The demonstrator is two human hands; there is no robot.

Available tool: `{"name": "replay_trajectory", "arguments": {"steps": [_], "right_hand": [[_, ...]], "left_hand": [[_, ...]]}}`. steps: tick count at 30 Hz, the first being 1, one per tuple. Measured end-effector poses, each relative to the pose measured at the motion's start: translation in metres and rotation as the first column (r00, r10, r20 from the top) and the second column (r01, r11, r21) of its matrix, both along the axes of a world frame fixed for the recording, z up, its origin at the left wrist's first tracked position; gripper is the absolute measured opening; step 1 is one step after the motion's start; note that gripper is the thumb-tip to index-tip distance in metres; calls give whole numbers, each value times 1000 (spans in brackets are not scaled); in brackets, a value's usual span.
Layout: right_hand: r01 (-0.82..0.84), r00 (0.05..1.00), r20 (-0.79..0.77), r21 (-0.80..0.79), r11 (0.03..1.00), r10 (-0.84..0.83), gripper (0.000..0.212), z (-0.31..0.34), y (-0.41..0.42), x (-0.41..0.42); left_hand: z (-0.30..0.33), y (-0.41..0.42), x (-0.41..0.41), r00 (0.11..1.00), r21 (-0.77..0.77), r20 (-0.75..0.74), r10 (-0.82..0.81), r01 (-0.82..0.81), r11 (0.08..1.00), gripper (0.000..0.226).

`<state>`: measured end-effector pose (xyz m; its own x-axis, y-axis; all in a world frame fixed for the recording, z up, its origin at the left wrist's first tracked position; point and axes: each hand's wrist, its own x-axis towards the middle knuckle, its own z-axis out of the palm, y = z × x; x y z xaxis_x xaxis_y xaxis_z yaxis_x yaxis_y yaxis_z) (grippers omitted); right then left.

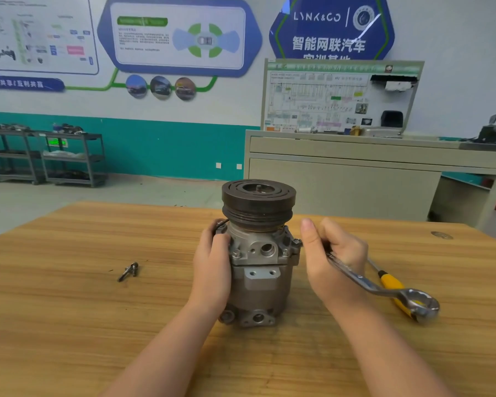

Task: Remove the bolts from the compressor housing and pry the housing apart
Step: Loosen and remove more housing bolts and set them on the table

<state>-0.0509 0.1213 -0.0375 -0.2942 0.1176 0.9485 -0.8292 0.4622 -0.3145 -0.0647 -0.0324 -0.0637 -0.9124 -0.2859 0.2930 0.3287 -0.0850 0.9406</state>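
The compressor [259, 262] stands upright on the wooden table [69, 325], its dark pulley [258, 204] on top. My left hand [212, 267] grips the left side of the grey housing. My right hand [332, 259] holds a steel ring wrench [384, 290] just right of the housing, the wrench's far end near a bolt [297, 242] on the upper right flange. The wrench's free ring end points toward the lower right. Another bolt head [236, 255] shows at the housing's front left. Two loose bolts [129, 271] lie on the table to the left.
A yellow-handled screwdriver [393, 287] lies on the table under the wrench, to the right. Behind the table stands a beige training bench [355, 167] with a wiring board. Metal shelf carts [46, 156] stand at the far left wall.
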Motion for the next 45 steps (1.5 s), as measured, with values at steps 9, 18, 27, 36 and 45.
{"name": "replay_trajectory", "arguments": {"steps": [9, 18, 27, 36, 45], "right_hand": [[32, 998, 62, -282, 959, -15, 39, -14, -13, 2], [-52, 995, -98, -286, 957, 25, 46, -17, -12, 12], [-108, 975, 55, -729, 676, 216, 25, 5, -28, 12], [18, 574, 109, -993, 121, 811, 26, 23, 17, -23], [-74, 266, 347, -923, 378, 899, 27, 2, 38, -35]], "left_hand": [[-4, 1, -1, 994, -10, -96, 52, -53, 999, 29], [-7, 1, -3, 994, -11, -87, 72, -73, 997, 29], [-6, -1, -2, 988, -39, -149, 44, -50, 998, 27], [-3, -4, -5, 996, -40, -84, 6, -10, 999, 43], [-4, -13, -15, 997, -49, -25, -78, 77, 996, 28]]}}
